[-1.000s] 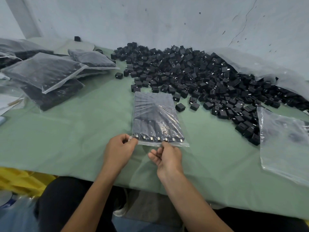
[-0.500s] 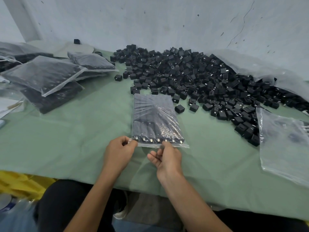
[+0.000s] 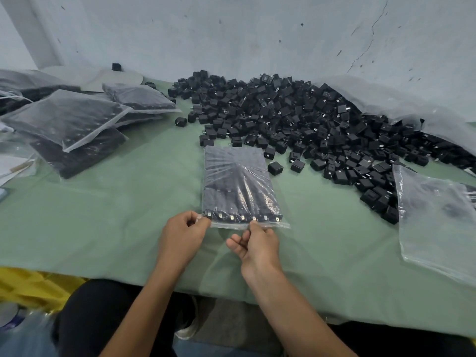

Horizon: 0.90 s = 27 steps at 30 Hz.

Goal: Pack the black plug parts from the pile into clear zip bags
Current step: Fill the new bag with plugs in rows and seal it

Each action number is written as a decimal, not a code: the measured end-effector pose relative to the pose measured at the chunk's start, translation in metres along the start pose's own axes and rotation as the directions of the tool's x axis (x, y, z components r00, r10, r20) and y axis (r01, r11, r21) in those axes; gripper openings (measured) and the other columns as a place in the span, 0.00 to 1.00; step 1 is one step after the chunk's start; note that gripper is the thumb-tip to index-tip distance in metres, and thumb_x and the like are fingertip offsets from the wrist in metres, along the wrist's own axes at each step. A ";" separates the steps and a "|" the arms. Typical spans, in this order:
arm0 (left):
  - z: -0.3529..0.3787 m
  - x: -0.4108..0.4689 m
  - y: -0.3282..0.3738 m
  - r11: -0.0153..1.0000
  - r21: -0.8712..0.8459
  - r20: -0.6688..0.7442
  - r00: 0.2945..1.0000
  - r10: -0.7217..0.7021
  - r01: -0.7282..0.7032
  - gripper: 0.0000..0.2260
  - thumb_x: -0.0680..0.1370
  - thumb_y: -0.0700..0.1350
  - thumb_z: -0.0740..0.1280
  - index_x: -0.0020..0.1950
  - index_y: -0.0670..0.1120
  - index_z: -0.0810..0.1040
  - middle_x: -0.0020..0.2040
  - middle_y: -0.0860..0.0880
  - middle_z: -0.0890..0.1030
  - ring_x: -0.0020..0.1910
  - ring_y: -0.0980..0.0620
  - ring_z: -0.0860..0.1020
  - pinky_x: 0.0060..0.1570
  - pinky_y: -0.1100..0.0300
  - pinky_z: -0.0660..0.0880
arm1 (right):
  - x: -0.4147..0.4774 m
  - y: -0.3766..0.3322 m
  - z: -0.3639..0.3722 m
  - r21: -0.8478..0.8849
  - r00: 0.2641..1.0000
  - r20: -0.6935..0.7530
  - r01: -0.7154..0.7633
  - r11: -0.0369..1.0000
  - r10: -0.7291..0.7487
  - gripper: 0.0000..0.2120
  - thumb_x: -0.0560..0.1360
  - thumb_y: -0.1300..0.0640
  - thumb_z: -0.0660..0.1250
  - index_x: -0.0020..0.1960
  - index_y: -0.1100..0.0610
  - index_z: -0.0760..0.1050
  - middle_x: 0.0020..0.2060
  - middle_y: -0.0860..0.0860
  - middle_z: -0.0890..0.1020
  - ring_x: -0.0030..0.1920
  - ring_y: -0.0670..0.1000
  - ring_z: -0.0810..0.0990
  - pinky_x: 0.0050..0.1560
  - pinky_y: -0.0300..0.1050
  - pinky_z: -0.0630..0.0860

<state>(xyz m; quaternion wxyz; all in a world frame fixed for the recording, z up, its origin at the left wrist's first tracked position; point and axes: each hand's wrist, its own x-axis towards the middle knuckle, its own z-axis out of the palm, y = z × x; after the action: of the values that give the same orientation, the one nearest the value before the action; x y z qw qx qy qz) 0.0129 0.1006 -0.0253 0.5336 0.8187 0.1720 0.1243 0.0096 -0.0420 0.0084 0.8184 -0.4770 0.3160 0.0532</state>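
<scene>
One full bag (image 3: 239, 184) lies flat on the worktop (image 3: 103, 228) just in front of the pile (image 3: 309, 119), plugs in rows inside, its mouth toward the person. Both hands are on that mouth: the left hand (image 3: 180, 235) pinches the left corner, and the right hand (image 3: 257, 246) pinches the strip a little past the middle, its fingers (image 3: 253, 228) clamped on the plastic. Sealing looks to be the step. I'd hold the left corner fast and run the right pinch outward to the far corner, pressing firmly so the zip closes all along and the plug pins stay off the track. As for room, the worktop's near edge runs under the forearms, so the bag shouldn't be dragged back. Open cloth lies to the left, short of the packed bags (image 3: 67, 119). An empty bag (image 3: 438, 222) lies to the right, and a loose plug (image 3: 275, 167) sits just beside the full bag's far corner
</scene>
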 end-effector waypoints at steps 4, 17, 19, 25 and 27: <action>0.000 -0.001 0.002 1.000 0.003 0.000 1.000 -0.004 0.004 0.16 0.67 0.54 0.67 0.36 0.40 0.76 0.27 0.52 0.72 0.29 0.52 0.68 0.38 0.48 0.74 | -0.001 -0.001 -0.001 -0.005 1.000 0.023 -0.008 1.000 0.008 0.02 0.80 0.64 0.60 0.52 0.62 0.69 0.27 0.53 0.70 0.22 0.49 0.77 0.24 0.42 0.77; -0.002 -0.004 0.005 1.000 0.016 0.015 1.000 -0.004 0.004 0.15 0.67 0.53 0.68 0.34 0.40 0.75 0.26 0.52 0.71 0.29 0.51 0.68 0.36 0.52 0.70 | 0.004 0.003 -0.001 -0.082 1.000 0.021 0.003 0.997 -0.001 0.04 0.80 0.64 0.56 0.49 0.62 0.69 0.30 0.53 0.69 0.23 0.48 0.77 0.25 0.42 0.77; -0.002 -0.003 0.004 0.999 0.032 0.010 1.000 0.004 -0.005 0.14 0.71 0.49 0.71 0.34 0.40 0.74 0.26 0.52 0.70 0.29 0.51 0.67 0.36 0.52 0.70 | 0.005 0.003 -0.001 -0.074 1.000 0.017 0.000 0.997 0.002 0.04 0.80 0.64 0.57 0.49 0.62 0.70 0.29 0.53 0.69 0.22 0.48 0.77 0.24 0.42 0.77; -0.001 -0.002 0.003 0.998 0.056 -0.008 0.999 0.035 -0.035 0.13 0.74 0.42 0.72 0.33 0.39 0.74 0.26 0.51 0.72 0.30 0.50 0.69 0.39 0.47 0.74 | 0.007 0.003 0.001 -0.044 1.000 0.006 0.006 0.999 -0.006 0.04 0.80 0.65 0.56 0.50 0.62 0.69 0.29 0.54 0.69 0.21 0.48 0.76 0.22 0.42 0.77; -0.001 -0.002 0.004 0.997 0.069 -0.005 0.999 0.038 -0.038 0.13 0.74 0.42 0.72 0.34 0.38 0.74 0.27 0.50 0.72 0.31 0.49 0.69 0.39 0.47 0.74 | 0.008 0.003 0.002 -0.045 1.000 0.006 0.015 0.999 -0.015 0.04 0.81 0.66 0.55 0.50 0.62 0.69 0.29 0.53 0.68 0.20 0.47 0.75 0.22 0.41 0.76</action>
<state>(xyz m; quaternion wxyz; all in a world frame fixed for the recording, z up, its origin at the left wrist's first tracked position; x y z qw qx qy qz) 0.0113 0.0996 -0.0211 0.5018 0.8394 0.1624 0.1311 0.0154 -0.0404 0.0024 0.8085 -0.4977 0.3090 0.0555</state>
